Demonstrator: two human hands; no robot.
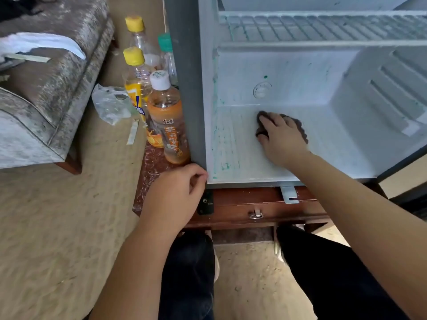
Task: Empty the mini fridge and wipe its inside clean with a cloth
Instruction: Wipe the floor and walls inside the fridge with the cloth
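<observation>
The mini fridge (pixel 184 88) stands open on a wooden cabinet, its white inside bare and marked with green smears near the left wall. My right hand (pixel 280 137) is inside, palm down, pressing a dark brown cloth (pixel 298 125) onto the fridge floor near the back wall. My left hand (pixel 178 192) hovers at the fridge's lower left front corner with fingers loosely curled, holding nothing. Several drink bottles stand outside to the left of the fridge, the nearest an orange tea bottle (pixel 168 121) with a white cap.
A wire shelf (pixel 323 26) spans the upper fridge. The wooden cabinet (pixel 242 211) has a drawer with a metal pull. A crumpled plastic bag (pixel 111 102) lies on the beige carpet. A grey sofa (pixel 46 77) fills the left. My knees are below the cabinet.
</observation>
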